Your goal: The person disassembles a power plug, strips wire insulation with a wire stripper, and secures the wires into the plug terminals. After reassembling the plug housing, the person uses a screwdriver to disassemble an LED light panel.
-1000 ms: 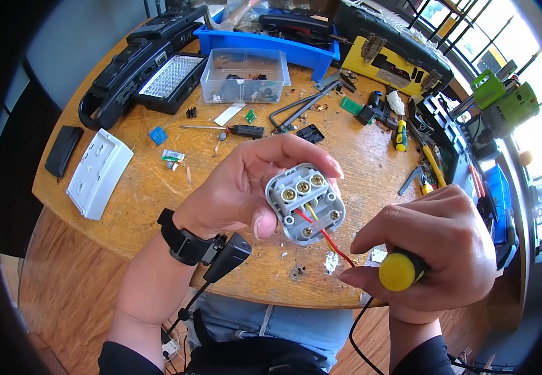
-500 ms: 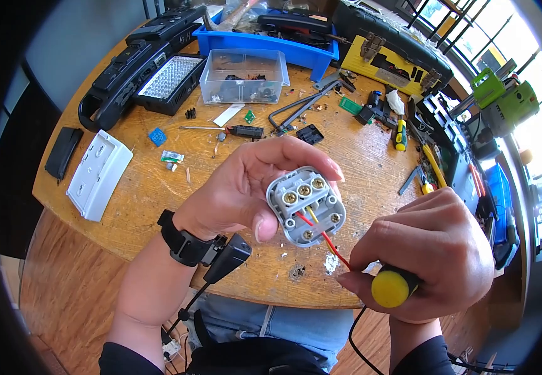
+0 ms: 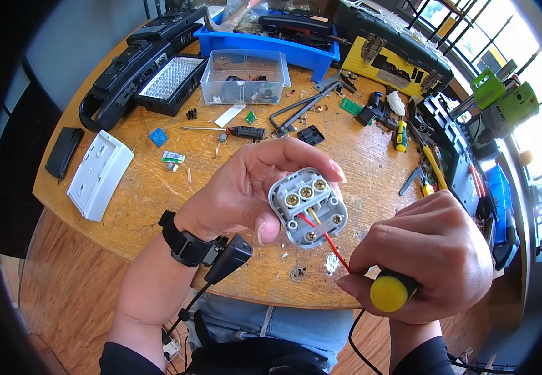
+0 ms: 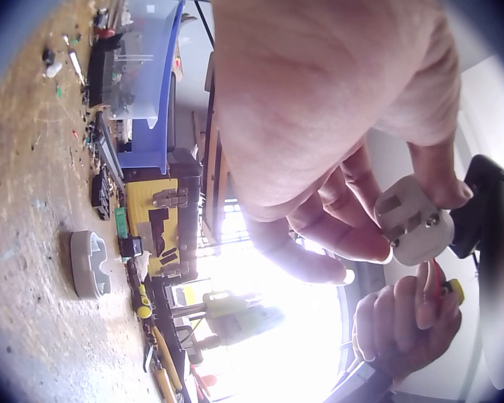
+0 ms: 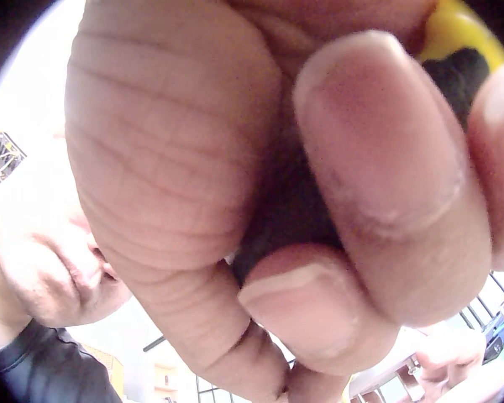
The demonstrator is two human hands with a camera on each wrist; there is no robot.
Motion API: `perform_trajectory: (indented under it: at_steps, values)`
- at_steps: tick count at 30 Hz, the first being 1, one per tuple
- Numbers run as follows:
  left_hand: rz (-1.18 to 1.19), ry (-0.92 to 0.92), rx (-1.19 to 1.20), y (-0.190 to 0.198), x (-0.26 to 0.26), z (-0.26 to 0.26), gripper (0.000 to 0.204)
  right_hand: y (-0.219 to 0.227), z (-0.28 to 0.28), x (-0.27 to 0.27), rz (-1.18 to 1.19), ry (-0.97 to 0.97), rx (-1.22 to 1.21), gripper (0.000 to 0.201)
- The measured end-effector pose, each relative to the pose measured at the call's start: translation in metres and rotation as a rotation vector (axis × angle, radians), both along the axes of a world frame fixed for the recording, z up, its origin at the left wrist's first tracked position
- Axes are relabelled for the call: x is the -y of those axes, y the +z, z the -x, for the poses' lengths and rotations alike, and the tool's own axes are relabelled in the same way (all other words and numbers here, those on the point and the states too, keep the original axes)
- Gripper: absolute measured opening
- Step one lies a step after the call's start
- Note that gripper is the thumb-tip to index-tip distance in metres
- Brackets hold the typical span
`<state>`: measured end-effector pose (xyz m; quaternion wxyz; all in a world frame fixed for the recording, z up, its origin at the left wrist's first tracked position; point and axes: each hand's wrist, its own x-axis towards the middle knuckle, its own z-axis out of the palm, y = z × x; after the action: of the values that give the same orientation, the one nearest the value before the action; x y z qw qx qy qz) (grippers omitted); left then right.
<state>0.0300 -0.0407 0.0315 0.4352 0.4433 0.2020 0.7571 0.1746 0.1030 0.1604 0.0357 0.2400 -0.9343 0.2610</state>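
A grey plug housing [image 3: 309, 206] with brass screws is gripped in the left hand [image 3: 236, 187] between thumb and fingers, its inner side facing up. A red wire [image 3: 337, 249] and a yellow wire run out of it to the right hand [image 3: 427, 256], whose thumb and forefinger pinch the red one. That hand's fingers also curl round a black and yellow handle [image 3: 389, 291]; its far end is hidden. In the left wrist view the housing's outer side [image 4: 413, 220] shows. The right wrist view has the fingers [image 5: 386, 143] wrapped round the dark handle.
On the wooden table [image 3: 177, 187] lie a white case [image 3: 100, 175], a screwdriver [image 3: 246, 131] and hex keys [image 3: 302, 109]. Behind stand a clear box [image 3: 244, 76], a blue tray [image 3: 271, 45] and a yellow-black toolbox [image 3: 383, 65]. Tools line the right side. The left wrist view shows a grey cover [image 4: 86, 264].
The right hand has shifted slightly down and left, and the handle's yellow end has moved down. The housing has moved very slightly down and right in the left hand's grip.
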Motion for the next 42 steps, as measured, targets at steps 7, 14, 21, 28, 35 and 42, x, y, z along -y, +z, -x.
perform_trajectory:
  at_steps: [7,14,21,28,35,42]
  values:
    - [0.187,0.113,0.024,0.013,0.005,-0.008,0.082,0.000,0.000,0.001,0.003,0.003,-0.011,0.011]
    - [0.176,0.109,0.004,0.013,0.004,-0.007,0.084,0.000,0.000,0.002,0.008,-0.012,-0.020,0.011]
    - [-0.019,-0.016,-0.012,0.003,0.001,-0.001,0.083,0.001,0.000,0.002,-0.010,-0.009,-0.007,0.011]
    - [0.174,0.097,0.000,0.013,0.004,-0.007,0.082,0.001,-0.001,0.002,-0.001,-0.008,0.002,0.012]
    - [0.191,0.100,0.014,0.015,0.005,-0.009,0.082,0.001,0.000,0.002,0.004,-0.003,0.003,0.012]
    - [0.179,0.107,0.015,0.014,0.005,-0.009,0.082,0.009,-0.004,-0.008,-0.006,-0.018,-0.003,0.047]
